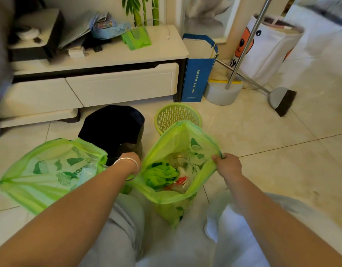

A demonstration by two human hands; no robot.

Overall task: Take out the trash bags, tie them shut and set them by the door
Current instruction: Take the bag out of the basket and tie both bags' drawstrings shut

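Two green trash bags stand on the floor in front of me. The right bag [177, 139] is held wide open, with green, red and white rubbish inside. My right hand [228, 164] pinches its rim at the right side. My left hand [130, 160], a silver bangle on the wrist, is at the bag's left rim; its fingers are hidden behind the plastic. The left bag [41, 176] lies open and slumped at the left, untouched. Behind them are a dark bin [112, 126] and an empty green lattice bin [176, 114].
A white low cabinet [108, 81] with clutter on top runs along the back. A blue paper bag [197, 78], a grey dustpan [222, 91], a broom [282, 99] and a white printed bag [266, 47] stand at the right. My knees are below the bags.
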